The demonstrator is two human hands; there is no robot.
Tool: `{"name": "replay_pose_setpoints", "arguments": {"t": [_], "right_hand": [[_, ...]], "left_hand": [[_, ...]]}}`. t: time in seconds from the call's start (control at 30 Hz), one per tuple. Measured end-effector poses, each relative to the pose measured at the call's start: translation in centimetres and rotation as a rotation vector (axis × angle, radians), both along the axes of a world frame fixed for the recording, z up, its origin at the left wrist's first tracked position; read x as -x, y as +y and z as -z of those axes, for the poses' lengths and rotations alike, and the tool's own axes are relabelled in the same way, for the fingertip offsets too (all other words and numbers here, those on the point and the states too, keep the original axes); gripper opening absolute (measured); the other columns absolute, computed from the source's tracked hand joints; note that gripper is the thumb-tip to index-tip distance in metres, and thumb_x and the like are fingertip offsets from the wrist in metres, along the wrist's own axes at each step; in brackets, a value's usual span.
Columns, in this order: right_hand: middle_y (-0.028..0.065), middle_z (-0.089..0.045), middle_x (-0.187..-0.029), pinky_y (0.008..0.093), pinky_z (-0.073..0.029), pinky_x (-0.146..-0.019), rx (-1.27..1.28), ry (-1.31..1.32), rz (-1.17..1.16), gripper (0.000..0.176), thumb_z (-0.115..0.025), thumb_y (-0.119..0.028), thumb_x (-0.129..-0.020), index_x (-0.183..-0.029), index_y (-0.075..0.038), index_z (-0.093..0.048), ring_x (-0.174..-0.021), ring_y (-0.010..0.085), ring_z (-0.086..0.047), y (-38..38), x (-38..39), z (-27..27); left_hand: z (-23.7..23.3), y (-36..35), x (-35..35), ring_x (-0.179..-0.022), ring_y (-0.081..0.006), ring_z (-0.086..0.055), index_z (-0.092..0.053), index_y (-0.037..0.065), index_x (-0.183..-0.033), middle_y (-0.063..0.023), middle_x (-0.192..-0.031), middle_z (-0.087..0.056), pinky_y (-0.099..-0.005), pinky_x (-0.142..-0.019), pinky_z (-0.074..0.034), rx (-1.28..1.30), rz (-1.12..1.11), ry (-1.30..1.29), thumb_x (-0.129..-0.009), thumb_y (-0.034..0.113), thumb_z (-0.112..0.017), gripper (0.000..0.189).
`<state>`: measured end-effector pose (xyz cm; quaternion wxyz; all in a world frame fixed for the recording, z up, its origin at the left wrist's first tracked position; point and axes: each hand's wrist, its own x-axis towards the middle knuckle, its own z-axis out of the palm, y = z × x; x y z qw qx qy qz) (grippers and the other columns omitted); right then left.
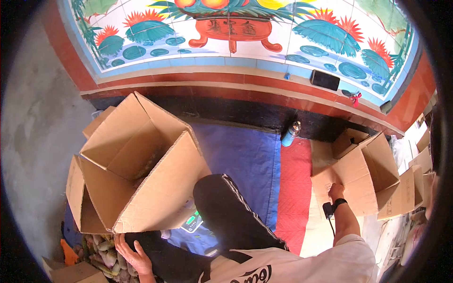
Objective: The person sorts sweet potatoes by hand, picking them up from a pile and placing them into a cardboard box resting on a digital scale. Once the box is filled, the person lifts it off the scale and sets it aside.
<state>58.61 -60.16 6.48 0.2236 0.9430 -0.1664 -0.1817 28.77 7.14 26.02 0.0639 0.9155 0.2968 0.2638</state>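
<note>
My left hand point(135, 257) is open, its thumb apart from the fingers, with the fingertips right at the lower corner of a large open cardboard box point(160, 188). Beside that hand lies a heap of greenish and purplish produce point(107, 254). The box leans near my left knee, and its inside is partly in shadow. On the other side, my right hand point(336, 190) has curled fingers against the printed side of a second cardboard box point(356, 177); I cannot tell what, if anything, is in them. A black strap with a small device and cable circles the right wrist.
A blue sheet point(240, 155) and a red mat point(295, 198) cover the floor. By the wall stands a blue bottle point(290, 134). A dark phone point(324, 79) rests on the tiled ledge. More cardboard point(398, 198) is at the right; a green-and-white item point(192, 220) lies between my legs.
</note>
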Motion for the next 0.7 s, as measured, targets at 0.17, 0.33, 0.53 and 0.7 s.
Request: {"name": "replay_pose_setpoints", "arguments": {"t": [0.17, 0.33, 0.53, 0.7], "right_hand": [[0.0057, -0.067, -0.097, 0.0336, -0.051, -0.074, 0.078, 0.136, -0.045, 0.022, -0.058, -0.024, -0.078, -0.096, -0.014, -0.067, -0.093, 0.0200, -0.064, -0.9, 0.5, 0.7], [0.0058, -0.066, -0.099, 0.0336, -0.047, -0.079, 0.085, 0.084, -0.014, 0.021, -0.056, -0.023, -0.079, -0.093, -0.014, -0.068, -0.095, 0.0192, -0.062, -2.6, 2.6, 1.7], [0.0066, -0.066, -0.100, 0.0388, -0.042, -0.085, 0.058, 0.148, 0.081, 0.023, -0.053, -0.021, -0.080, -0.096, -0.012, -0.067, -0.097, 0.0225, -0.060, -4.8, 5.3, 0.0], [0.0077, -0.054, -0.122, 0.0444, -0.039, -0.093, 0.039, 0.064, 0.395, 0.045, -0.055, -0.024, -0.081, -0.122, -0.007, -0.050, -0.113, 0.0263, -0.051, -7.3, 8.9, -0.7]], "left_hand": [[-0.5, -0.3, 0.0, -0.119, -0.0379, -0.034, -0.041, -0.004, -0.121, -0.0222, -0.126, -0.039, -0.0483, -0.100, -0.026, 0.002, -0.001, 0.005, -0.093, 0.027, -0.042, 0.042], [0.1, 0.0, 0.2, -0.118, -0.0384, -0.034, -0.041, -0.004, -0.122, -0.0228, -0.125, -0.040, -0.0490, -0.100, -0.025, 0.002, -0.013, -0.008, -0.093, 0.028, -0.042, 0.043], [0.0, -0.1, 0.0, -0.119, -0.0348, -0.036, -0.042, -0.003, -0.122, -0.0197, -0.125, -0.042, -0.0465, -0.102, -0.025, -0.026, -0.006, 0.007, -0.093, 0.023, -0.042, 0.040], [0.0, 0.0, -0.1, -0.119, -0.0349, -0.036, -0.042, -0.003, -0.123, -0.0196, -0.125, -0.042, -0.0464, -0.102, -0.025, -0.026, 0.004, 0.002, -0.093, 0.024, -0.041, 0.040]]}}
